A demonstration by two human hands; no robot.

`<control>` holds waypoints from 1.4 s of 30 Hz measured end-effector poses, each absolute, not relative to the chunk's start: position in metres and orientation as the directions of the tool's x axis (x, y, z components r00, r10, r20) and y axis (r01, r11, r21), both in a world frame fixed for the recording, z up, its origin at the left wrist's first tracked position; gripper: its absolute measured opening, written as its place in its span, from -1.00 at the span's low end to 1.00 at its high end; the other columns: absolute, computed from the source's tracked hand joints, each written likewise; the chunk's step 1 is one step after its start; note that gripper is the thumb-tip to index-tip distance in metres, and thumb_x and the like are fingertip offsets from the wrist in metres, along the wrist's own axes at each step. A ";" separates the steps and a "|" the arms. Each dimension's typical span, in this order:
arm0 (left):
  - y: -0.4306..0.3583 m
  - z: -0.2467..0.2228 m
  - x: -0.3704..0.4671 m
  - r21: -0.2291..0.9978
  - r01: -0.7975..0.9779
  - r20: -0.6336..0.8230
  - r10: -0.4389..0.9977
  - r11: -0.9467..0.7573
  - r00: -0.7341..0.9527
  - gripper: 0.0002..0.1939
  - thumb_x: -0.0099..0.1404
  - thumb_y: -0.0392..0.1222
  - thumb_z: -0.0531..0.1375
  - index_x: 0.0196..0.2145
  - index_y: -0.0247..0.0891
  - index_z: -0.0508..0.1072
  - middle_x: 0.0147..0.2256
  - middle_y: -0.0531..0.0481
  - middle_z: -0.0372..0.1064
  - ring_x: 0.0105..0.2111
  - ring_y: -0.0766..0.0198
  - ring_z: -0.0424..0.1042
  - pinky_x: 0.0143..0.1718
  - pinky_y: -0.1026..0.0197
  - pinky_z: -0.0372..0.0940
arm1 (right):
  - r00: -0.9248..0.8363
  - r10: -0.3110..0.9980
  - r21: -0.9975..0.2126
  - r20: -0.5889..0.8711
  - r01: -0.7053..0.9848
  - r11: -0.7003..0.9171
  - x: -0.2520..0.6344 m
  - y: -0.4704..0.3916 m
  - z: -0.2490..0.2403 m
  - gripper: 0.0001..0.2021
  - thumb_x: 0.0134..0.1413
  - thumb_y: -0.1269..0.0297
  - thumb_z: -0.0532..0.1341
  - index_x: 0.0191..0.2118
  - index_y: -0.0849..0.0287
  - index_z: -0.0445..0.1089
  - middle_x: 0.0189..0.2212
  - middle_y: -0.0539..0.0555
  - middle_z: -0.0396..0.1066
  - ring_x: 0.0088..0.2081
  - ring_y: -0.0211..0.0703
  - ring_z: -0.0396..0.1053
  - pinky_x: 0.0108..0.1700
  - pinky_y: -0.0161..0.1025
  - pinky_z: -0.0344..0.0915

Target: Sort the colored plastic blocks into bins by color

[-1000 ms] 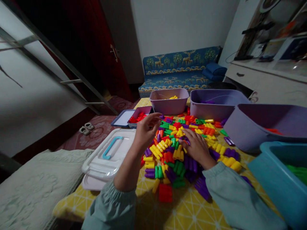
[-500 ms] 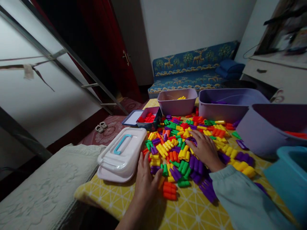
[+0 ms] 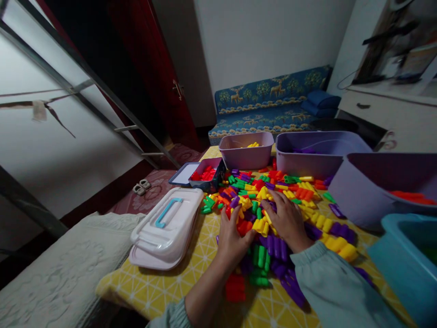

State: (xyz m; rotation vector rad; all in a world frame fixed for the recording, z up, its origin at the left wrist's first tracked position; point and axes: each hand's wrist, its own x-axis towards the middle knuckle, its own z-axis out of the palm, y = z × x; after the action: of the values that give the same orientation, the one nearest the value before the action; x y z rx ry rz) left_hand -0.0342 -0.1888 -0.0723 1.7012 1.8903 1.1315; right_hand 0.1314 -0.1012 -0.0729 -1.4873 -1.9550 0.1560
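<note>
A heap of plastic bullet-shaped building blocks (image 3: 262, 226) in yellow, green, purple, orange and red covers much of the patterned yellow cloth (image 3: 191, 284). At the heap's left side my left hand (image 3: 232, 238) rests against the blocks, thumb and fingers apart. My right hand (image 3: 287, 219) lies palm down over the middle of the heap, its fingers spread on yellow and purple pieces. Neither hand has a block lifted, though the fingertips are partly hidden among the pieces. Near my left wrist sits an orange-red block (image 3: 235, 288); purple pieces (image 3: 294, 288) lie below my right hand.
Left of the heap is a white lidded box (image 3: 170, 223) with a blue handle. Behind stand a small box (image 3: 206, 182) of red blocks, a pinkish bin (image 3: 246, 157) and a purple bin (image 3: 307, 164). A lavender bin (image 3: 358, 196) and a teal tub (image 3: 399, 250) flank the right.
My left hand has moved right and inward, pushing blocks from the left edge toward the middle and baring cloth beside the white box. My right hand stays over the heap. The view shifted slightly.
</note>
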 end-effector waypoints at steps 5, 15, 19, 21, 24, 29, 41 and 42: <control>-0.144 -0.059 -0.019 0.811 0.570 0.219 0.972 -0.130 -0.090 -0.34 0.08 -0.31 0.28 0.17 -0.17 0.33 0.34 -0.20 -0.11 0.34 -0.10 -0.08 0.27 -0.11 0.04 | -0.084 0.881 -0.538 0.465 0.764 0.357 0.135 -0.097 -0.074 -0.50 0.27 0.00 -0.01 0.16 0.20 0.29 0.07 0.23 0.39 0.07 0.08 0.34 0.08 -0.03 0.24; -0.115 -0.006 -0.039 0.645 0.507 0.380 0.815 -0.572 0.436 -0.79 0.25 -0.14 0.24 -0.16 -0.13 0.58 0.08 -0.13 0.39 0.12 0.07 0.35 0.10 0.08 0.30 | -0.089 0.878 -0.463 0.470 0.822 0.331 0.141 -0.095 -0.078 -0.60 0.28 0.07 -0.05 -0.13 0.22 0.42 -0.20 0.28 0.45 -0.14 0.10 0.42 -0.11 -0.06 0.29; -0.146 -0.026 -0.084 0.519 0.824 0.469 0.882 -0.227 -0.052 -0.80 0.29 -0.19 0.17 -0.19 -0.20 0.56 -0.06 -0.18 0.44 0.00 0.04 0.40 0.07 -0.04 0.28 | -0.067 0.878 -0.474 0.474 0.821 0.319 0.139 -0.096 -0.077 -0.54 0.27 -0.02 -0.05 -0.15 0.24 0.42 -0.19 0.28 0.46 -0.14 0.10 0.42 -0.09 -0.06 0.30; -0.155 -0.047 -0.101 0.510 0.859 0.470 0.852 -0.050 -0.230 -0.71 0.27 -0.22 0.17 -0.05 -0.23 0.49 -0.03 -0.21 0.38 0.03 0.01 0.36 0.10 -0.10 0.24 | -0.068 0.871 -0.485 0.487 0.808 0.334 0.138 -0.095 -0.078 -0.53 0.28 -0.01 -0.05 -0.03 0.26 0.39 -0.09 0.29 0.44 -0.06 0.10 0.40 -0.03 -0.06 0.29; -0.156 -0.072 -0.106 0.532 0.844 0.368 0.880 0.067 -0.301 -0.49 0.17 -0.18 0.25 0.09 -0.29 0.36 0.07 -0.31 0.28 0.12 -0.10 0.27 0.12 -0.20 0.20 | -0.061 0.870 -0.509 0.490 0.790 0.342 0.137 -0.095 -0.079 -0.51 0.28 0.00 -0.03 0.09 0.26 0.32 0.00 0.27 0.42 0.02 0.09 0.37 0.03 -0.04 0.27; -0.141 -0.072 -0.078 0.695 0.718 0.255 0.946 -0.035 -0.200 -0.48 0.18 -0.13 0.27 0.09 -0.23 0.39 0.15 -0.26 0.25 0.23 -0.10 0.16 0.22 -0.20 0.06 | -0.062 0.870 -0.507 0.489 0.792 0.341 0.137 -0.097 -0.078 -0.52 0.27 0.02 0.01 0.10 0.26 0.33 0.00 0.26 0.42 0.03 0.10 0.37 0.06 -0.03 0.27; -0.252 -0.036 -0.093 0.544 0.752 0.055 0.910 -0.373 0.411 0.20 -0.15 0.34 0.36 0.35 0.03 -0.06 0.39 -0.18 -0.34 0.35 -0.33 -0.33 0.25 -0.39 -0.12 | -0.055 0.859 -0.511 0.510 0.783 0.354 0.136 -0.096 -0.081 -0.54 0.25 0.03 0.07 0.09 0.25 0.35 0.01 0.25 0.43 0.04 0.11 0.38 0.08 0.00 0.28; -0.264 -0.044 -0.095 0.494 0.778 0.033 0.902 -0.388 0.430 0.27 -0.21 0.38 0.35 0.36 0.03 -0.10 0.39 -0.21 -0.39 0.34 -0.39 -0.37 0.23 -0.45 -0.14 | -0.058 0.856 -0.508 0.514 0.783 0.358 0.136 -0.096 -0.081 -0.55 0.25 0.03 0.07 0.09 0.24 0.35 0.01 0.25 0.43 0.04 0.11 0.38 0.08 0.01 0.28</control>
State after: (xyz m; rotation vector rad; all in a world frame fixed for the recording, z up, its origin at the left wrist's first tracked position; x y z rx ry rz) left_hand -0.0949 -0.2639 -0.0442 2.2813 1.4268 0.4175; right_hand 0.1363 -0.0961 -0.0808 -1.4353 -1.8444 0.1182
